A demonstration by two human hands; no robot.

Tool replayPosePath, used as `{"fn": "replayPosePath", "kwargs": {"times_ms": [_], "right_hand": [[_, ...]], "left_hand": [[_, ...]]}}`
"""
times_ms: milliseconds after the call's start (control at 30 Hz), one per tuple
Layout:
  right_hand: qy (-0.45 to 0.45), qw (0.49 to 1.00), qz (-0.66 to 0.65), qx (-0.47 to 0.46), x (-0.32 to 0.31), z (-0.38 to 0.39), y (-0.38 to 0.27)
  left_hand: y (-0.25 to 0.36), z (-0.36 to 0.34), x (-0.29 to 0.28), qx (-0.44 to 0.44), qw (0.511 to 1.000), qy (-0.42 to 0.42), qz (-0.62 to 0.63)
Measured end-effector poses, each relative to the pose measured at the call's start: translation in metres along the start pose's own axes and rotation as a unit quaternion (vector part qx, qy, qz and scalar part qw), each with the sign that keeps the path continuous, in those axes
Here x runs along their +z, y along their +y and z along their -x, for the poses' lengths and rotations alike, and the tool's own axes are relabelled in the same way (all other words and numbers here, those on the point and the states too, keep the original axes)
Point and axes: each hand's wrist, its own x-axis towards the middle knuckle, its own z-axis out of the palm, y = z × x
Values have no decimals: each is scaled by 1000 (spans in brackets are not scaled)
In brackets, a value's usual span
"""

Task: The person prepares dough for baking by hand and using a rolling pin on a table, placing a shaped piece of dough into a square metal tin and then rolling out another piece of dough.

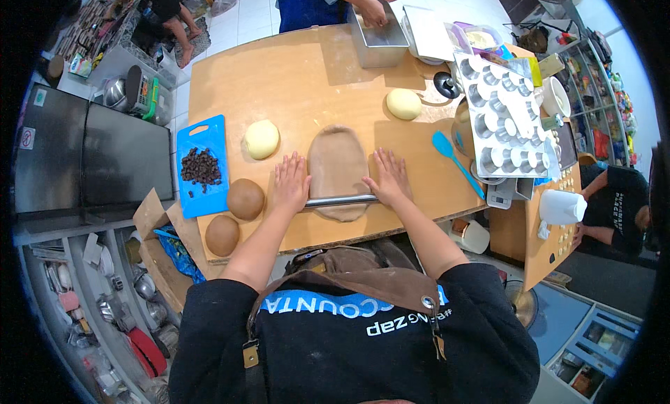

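Note:
A flattened oval of brown dough [338, 160] lies before me on the wooden table, with a steel rolling pin [338, 201] across its near end. My left hand [291, 183] presses at the pin's left end, palm down, fingers stretched forward. At the other end rests my right hand [389, 179], also with fingers extended and spread. Pale dough balls sit beyond, one left [261, 138] and one right [403, 102]. Two brown balls [245, 199] [222, 235] are at the near left, beside a blue board [211, 132] bearing dark chunks [199, 168].
A blue spatula [457, 163], muffin tins [499, 111], a scale [500, 193] and containers crowd the table's right [440, 188]. A co-worker's hands [373, 13] are at a metal box [380, 48] opposite. Other people [614, 208] [174, 20] are at both sides. A cardboard box [167, 264] stands lower left.

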Motion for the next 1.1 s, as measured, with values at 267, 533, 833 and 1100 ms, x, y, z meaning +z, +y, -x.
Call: {"fn": "replayPosePath", "kwargs": {"times_ms": [267,533,833,1100], "right_hand": [[4,1000,11,8,-2,35,-8],[56,997,54,3,15,73,-9],[66,995,66,-30,22,113,-12],[130,987,44,-79,26,136,-12]], "left_hand": [[8,27,-4,4,999,-26,-27],[13,64,-4,74,996,-8,-52],[12,102,1,93,996,12,-8],[9,141,6,130,991,29,-11]]}}
